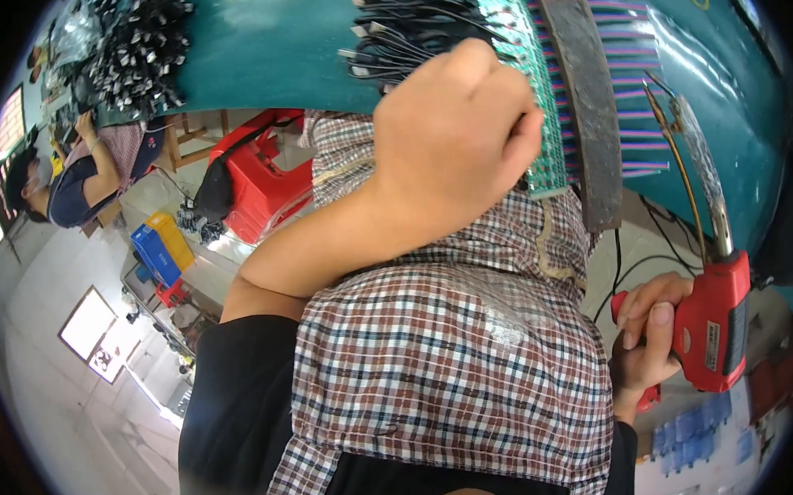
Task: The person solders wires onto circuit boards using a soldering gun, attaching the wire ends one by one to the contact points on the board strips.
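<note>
My right hand (654,328) is wrapped round the grip of a red soldering gun (720,327). The gun's metal barrel and thin curved feed tube reach up over the table, their tips right of the metal bar. My left hand (461,134) is closed in a fist over the near left edge of a green circuit board strip (546,134). Whatever its fingers hold is hidden beneath it. Black cables with metal plugs (398,37) lie side by side, their ends meeting the board's left edge. A dark metal bar (588,105) lies right of the board, across rows of thin coloured wires (636,135).
The green tabletop (273,35) curves across the top. A heap of black cables (147,46) lies at its left. Below stand a red stool (261,187) and a blue and yellow crate (163,244). At far left, another person (95,178) sits at the table.
</note>
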### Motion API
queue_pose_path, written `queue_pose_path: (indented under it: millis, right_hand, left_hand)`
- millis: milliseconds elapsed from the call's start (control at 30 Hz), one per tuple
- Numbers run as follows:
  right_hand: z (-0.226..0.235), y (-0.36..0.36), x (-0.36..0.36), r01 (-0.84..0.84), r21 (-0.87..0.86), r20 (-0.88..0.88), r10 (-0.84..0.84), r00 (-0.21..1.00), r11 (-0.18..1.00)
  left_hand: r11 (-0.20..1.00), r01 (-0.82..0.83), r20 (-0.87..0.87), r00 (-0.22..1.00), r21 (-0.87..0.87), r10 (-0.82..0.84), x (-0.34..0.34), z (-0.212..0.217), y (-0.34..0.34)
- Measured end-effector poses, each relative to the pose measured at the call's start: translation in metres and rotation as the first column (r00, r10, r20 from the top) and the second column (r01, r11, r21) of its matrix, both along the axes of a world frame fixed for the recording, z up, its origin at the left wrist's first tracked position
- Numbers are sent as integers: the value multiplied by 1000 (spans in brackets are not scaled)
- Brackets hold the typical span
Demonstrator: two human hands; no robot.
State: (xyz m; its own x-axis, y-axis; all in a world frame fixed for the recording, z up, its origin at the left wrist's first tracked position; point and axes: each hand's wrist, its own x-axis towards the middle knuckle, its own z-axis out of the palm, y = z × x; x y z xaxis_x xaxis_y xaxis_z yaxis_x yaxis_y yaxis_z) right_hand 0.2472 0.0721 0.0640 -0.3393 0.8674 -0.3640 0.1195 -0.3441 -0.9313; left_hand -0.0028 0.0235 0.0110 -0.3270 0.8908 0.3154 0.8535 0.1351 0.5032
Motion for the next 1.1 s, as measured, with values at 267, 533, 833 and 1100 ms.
queue_pose_path:
  millis: [267, 533, 833, 1100]
  right_hand:
    - [-9, 1, 9, 50, 89, -89, -42, 995, 995]
    - [-7, -4, 0, 15, 125, -113, -1, 994, 992]
    - [-8, -12, 6, -6, 116, -82, 15, 997, 993]
    - [-2, -8, -3, -16, 195, -112, 38, 993, 981]
  left_hand:
    - [952, -270, -301, 905, 141, 301, -121, 8, -14]
    - [854, -470, 24, 878, 223, 477, -200, 2, -7]
    - [978, -191, -27, 981, 86, 194, -201, -42, -36]
    - [972, -160, -123, 975, 170, 182, -179, -10, -45]
